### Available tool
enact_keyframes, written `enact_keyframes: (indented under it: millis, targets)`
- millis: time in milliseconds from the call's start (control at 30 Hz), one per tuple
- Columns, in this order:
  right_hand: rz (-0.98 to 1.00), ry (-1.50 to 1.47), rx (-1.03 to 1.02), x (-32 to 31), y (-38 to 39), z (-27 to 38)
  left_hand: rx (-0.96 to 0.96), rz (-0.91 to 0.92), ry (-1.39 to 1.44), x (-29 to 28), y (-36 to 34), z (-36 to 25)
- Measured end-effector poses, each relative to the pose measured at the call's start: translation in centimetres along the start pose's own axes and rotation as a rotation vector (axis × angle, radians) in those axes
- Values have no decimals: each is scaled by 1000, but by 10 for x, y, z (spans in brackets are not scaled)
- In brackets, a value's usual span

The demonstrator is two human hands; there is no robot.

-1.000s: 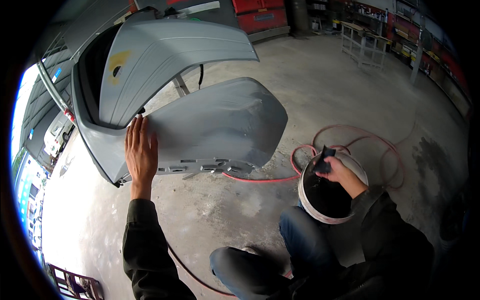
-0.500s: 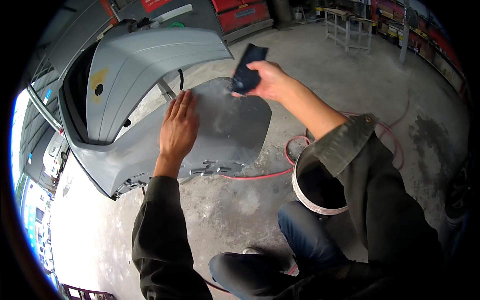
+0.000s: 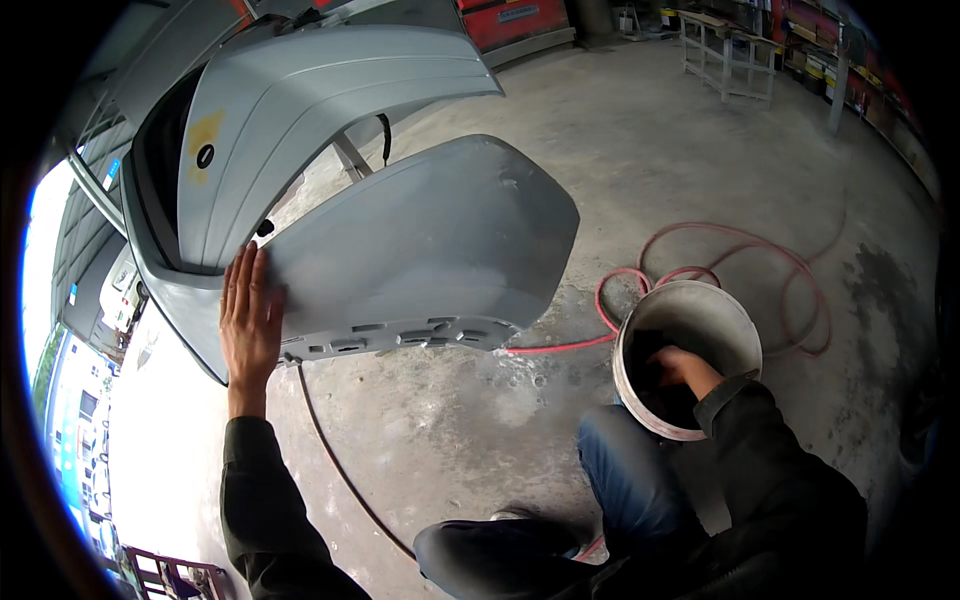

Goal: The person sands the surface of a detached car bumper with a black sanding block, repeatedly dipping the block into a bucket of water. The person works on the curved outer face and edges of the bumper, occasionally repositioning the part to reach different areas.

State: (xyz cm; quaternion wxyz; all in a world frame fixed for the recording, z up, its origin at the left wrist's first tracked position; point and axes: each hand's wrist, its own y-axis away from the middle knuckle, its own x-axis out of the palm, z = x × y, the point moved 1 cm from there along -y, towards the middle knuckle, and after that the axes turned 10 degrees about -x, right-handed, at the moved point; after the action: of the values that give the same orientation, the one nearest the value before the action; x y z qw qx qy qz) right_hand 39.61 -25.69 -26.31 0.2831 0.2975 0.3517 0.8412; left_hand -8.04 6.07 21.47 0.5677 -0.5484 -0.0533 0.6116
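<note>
My left hand (image 3: 248,335) lies flat, fingers extended, on the grey car bumper (image 3: 420,240), near its left part. A wide, smooth panel stretches from there to the right, with several slots along its lower edge. My right hand (image 3: 685,368) reaches down into a round whitish bucket (image 3: 744,335) standing on the floor by my knee. Its fingers are curled and partly lost in the dark inside, so what they hold is hidden. Behind the bumper's near panel rises another grey panel (image 3: 330,80) with a yellowish patch around a dark hole.
A red hose (image 3: 690,228) lies coiled behind the bucket and runs toward the bumper. A thin dark hose (image 3: 335,455) crosses the concrete floor at my left. Farther off stand a worktable (image 3: 730,50), a red cabinet (image 3: 515,25) and loaded shelves (image 3: 815,60).
My right hand, which held a flat dark sheet above the bumper, has dropped to the right into the bucket. My left hand has shifted left along the bumper.
</note>
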Motion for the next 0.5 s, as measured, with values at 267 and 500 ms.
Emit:
enact_keyframes:
  millis: [267, 500]
  targets:
    - [-251, 794, -99, -50, -62, -28, -147, -28, -80, 4, 27, 26]
    - [-6, 29, -62, 1, 39, 34, -238, -111, 6, 15, 37, 15]
